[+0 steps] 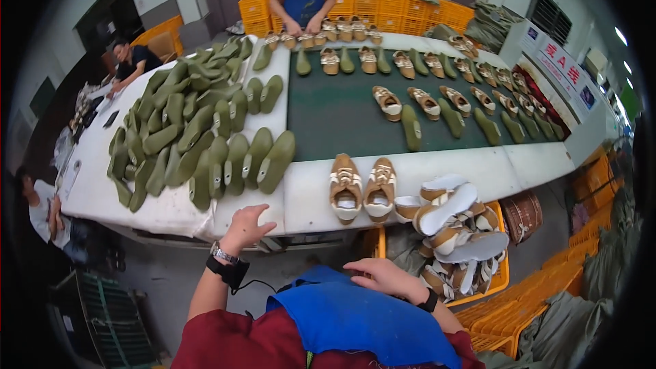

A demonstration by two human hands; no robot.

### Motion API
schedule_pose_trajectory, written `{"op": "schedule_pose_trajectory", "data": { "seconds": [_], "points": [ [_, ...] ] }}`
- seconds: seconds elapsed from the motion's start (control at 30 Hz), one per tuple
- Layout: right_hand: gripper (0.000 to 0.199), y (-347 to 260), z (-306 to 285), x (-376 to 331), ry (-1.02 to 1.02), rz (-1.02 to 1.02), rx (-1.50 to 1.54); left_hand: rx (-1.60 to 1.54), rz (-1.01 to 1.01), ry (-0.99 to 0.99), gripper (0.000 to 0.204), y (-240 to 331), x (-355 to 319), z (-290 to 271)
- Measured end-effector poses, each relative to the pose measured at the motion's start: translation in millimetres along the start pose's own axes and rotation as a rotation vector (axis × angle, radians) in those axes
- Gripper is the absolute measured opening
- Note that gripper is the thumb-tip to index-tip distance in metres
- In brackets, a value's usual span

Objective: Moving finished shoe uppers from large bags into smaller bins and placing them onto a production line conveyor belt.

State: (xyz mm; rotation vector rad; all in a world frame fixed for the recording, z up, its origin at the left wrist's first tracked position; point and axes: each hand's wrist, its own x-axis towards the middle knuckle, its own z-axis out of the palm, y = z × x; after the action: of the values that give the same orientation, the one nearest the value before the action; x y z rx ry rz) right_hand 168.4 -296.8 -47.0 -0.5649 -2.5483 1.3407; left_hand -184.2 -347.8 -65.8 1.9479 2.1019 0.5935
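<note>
The person's left forearm is slanting up from a red sleeve, with a metal watch (223, 254) and a black band circling the wrist. The left hand (247, 227) is hovering by the near edge of the white table (314, 198), its fingers bending forward and its thumb spreading to the right. A clear gap is showing between thumb and fingers; the grip is standing part open and holding nothing. Just beyond it, green foot moulds (236, 164) are lying in a row, with a large heap (171, 119) extending behind them.

The right forearm is angling inward from the lower right. The right hand (389, 280) is hanging in front of the blue apron (369, 321), back uppermost, fingers pointing left and loosely extending; it is gripping nothing visible, though its underside is staying hidden.

Two brown shoes (346, 191) are standing side by side at the table edge, between the hands and farther forward. Loose shoes (471, 242) are overfilling an orange basket (504, 279) to the right.
</note>
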Motion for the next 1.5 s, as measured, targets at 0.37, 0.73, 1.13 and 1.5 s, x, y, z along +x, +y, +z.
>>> {"op": "schedule_pose_trajectory", "data": {
  "seconds": [0.37,0.73,1.13,1.5],
  "points": [
    [0.039,24,17,266,0.004,0.071,-0.321,-0.049,-0.047,0.178,0.056,-132,87,-3],
    [0.035,47,64,382,0.091,0.463,-0.349,0.289,-0.020,-0.048,0.068,-171,142,46],
    [0.009,121,-92,336,0.447,0.553,1.112,-1.436,-0.648,-0.087,0.044,-132,243,1],
    [0.023,285,-187,283,0.334,0.613,-0.524,0.333,-0.116,-0.225,0.063,-113,350,136]
  ]
}}
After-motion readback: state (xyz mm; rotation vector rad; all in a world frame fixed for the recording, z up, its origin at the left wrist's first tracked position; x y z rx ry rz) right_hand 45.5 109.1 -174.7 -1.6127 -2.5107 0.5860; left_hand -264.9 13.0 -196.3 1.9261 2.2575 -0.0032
